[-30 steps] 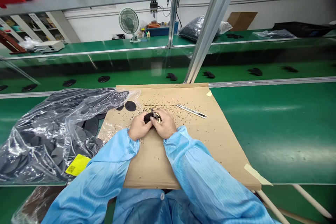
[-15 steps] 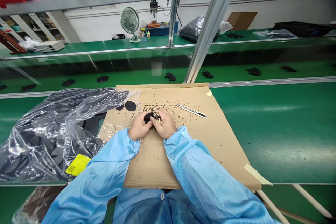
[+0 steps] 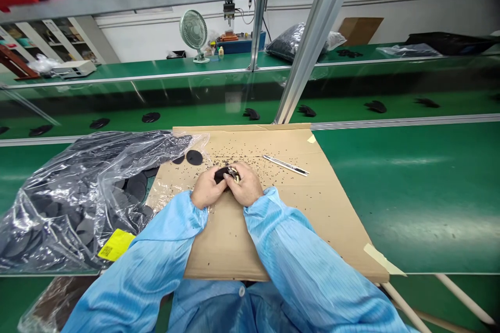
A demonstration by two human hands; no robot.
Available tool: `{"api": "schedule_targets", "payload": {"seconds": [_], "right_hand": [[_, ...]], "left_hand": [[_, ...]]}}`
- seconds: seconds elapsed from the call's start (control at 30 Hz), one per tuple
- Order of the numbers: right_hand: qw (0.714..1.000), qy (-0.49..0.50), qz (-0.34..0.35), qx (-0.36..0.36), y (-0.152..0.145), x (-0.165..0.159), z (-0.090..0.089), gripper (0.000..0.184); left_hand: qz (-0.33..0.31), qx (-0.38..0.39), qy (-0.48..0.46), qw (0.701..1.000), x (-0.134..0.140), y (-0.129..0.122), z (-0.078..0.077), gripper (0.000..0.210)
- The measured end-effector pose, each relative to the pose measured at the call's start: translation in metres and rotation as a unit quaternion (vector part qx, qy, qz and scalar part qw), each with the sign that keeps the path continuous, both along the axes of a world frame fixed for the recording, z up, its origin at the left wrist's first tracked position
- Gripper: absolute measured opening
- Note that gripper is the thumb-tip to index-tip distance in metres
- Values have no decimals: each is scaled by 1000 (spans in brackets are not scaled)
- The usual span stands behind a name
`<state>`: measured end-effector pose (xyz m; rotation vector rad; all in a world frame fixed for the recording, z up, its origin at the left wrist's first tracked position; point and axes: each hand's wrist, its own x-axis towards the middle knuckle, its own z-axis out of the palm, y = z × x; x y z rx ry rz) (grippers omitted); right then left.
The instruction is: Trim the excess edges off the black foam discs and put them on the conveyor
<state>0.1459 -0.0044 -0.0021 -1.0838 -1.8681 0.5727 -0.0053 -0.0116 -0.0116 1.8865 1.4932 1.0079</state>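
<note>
- Handling: I am judging the black piece (image 3: 220, 174) to be light, fairly thin and likely somewhat flexible; its dull surface is suggesting little slip and no great fragility.
- Hold: I am favouring a pinch at its outer edge, thumb above and fingers beneath, as squeezing the middle hard could crease it.
- Appearance: the piece is showing dark and matt, but fingers are covering most of its outline, so I am not reading its full shape. A loose black disc (image 3: 194, 157) is lying flat nearby, up and to the left.
- Position: the piece is sitting near the centre of the frame, between the hands, above the cardboard sheet (image 3: 285, 218); I cannot tell whether it is touching.
- Hands: the left hand (image 3: 207, 188) is gripping the piece's left part; the right hand (image 3: 247, 186) is holding a small shiny metal object (image 3: 235, 173) against its right part, type unclear.
- Surroundings: dark specks (image 3: 225, 162) are dotting the cardboard; a slim knife (image 3: 286, 165) is lying right of centre; a clear bag (image 3: 97, 177) of black discs is filling the left of the frame.
</note>
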Motion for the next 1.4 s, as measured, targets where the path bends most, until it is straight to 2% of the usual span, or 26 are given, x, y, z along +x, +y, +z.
{"api": "schedule_targets", "payload": {"seconds": [1.4], "right_hand": [[1000, 20, -2, 2, -2, 0, -2, 13]], "left_hand": [[6, -5, 11, 1000, 2, -2, 4, 20]]}}
